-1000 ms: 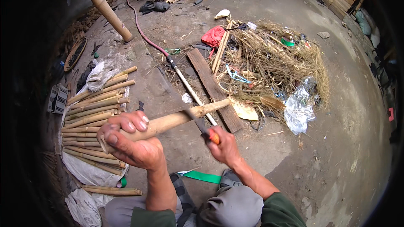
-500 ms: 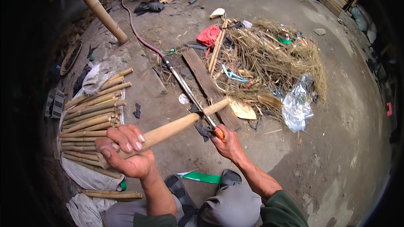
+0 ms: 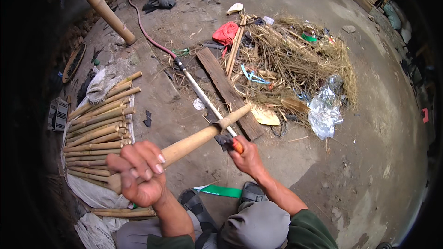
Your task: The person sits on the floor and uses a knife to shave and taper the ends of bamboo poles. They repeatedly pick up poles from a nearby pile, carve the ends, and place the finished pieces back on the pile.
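Concrete floor is spread beneath the work. Above it, a bamboo pole is held slantwise, its far end seen over a wooden plank. Near its other end the pole is clasped by the left hand, with blurred fingers curled around it; an orange handle is enclosed in the right hand, while its blade can hardly be told from the metal pipe behind. The left hand's curl has just been altered, which suggests that the pole is being turned within the grip. One second earlier, the blade was seen blurred across the pole; no such sweep is shown now. Farther out, cut bamboo lengths are laid leftward, a straw heap rightward.
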The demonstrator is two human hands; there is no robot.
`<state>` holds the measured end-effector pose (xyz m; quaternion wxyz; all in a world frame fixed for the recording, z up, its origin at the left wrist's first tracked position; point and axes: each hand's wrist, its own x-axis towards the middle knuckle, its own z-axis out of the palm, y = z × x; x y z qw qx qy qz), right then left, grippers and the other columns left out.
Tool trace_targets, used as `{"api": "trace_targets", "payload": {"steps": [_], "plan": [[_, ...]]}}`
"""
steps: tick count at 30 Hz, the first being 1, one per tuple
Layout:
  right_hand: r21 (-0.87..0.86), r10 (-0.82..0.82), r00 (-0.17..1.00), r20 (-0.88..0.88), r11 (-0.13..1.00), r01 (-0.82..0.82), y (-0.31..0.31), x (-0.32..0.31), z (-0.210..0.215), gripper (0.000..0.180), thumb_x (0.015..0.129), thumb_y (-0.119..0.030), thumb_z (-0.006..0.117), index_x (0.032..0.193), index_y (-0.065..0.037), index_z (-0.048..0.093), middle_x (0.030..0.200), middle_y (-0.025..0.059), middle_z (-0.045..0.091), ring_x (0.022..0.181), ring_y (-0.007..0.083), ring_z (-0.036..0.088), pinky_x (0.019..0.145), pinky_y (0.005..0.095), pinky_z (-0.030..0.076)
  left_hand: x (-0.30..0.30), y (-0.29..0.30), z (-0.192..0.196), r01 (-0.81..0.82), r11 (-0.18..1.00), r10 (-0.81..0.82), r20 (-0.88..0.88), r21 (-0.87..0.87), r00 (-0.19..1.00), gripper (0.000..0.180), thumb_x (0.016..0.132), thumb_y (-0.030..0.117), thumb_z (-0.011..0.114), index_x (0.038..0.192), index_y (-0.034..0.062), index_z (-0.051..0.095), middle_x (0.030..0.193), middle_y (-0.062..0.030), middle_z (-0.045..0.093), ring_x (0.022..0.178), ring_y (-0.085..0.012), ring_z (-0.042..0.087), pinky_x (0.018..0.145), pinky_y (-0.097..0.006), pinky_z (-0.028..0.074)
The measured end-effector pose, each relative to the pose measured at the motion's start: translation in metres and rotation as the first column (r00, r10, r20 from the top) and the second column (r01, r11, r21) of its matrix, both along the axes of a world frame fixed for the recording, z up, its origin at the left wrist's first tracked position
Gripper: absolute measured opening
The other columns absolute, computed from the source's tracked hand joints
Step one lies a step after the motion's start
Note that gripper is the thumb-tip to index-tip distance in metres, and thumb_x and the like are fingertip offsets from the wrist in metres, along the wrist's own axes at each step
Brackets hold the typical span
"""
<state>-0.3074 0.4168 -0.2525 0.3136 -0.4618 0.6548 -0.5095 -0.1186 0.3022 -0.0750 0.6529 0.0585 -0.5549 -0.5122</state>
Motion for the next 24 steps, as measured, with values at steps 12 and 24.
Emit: {"api": "trace_targets", "payload": {"steps": [12,24], "plan": [[0.226,-0.126,0.982,-0.14,0.962,0.155,-0.004,-0.009,0.012,0.024,0.086,-0.016,0.072,0.104,-0.005,0.06,0.076,0.0237,0.065,0.074,0.0429,0.068,0.066,0.0503,0.052,-0.001,-0.001,0.008,0.024,0.999,-0.024,0.002,0.034,1.0,0.03,0.09,0.03,0.065,0.089,0.0125,0.041,0.07,-0.0025,0.046,0.06,-0.0162,0.048,0.067,-0.037,0.044],[0.236,0.015,0.995,-0.102,0.972,0.01,-0.001,-0.004,0.0,0.025,0.083,-0.015,0.072,0.103,-0.005,0.061,0.083,0.0219,0.065,0.071,0.0388,0.064,0.068,0.0436,0.052,-0.003,-0.008,-0.007,-0.205,0.979,0.201,-0.15,-0.014,0.968,0.029,0.096,0.033,0.061,0.099,0.01,0.043,0.069,-0.003,0.046,0.056,-0.014,0.046,0.059,-0.031,0.042]]}}
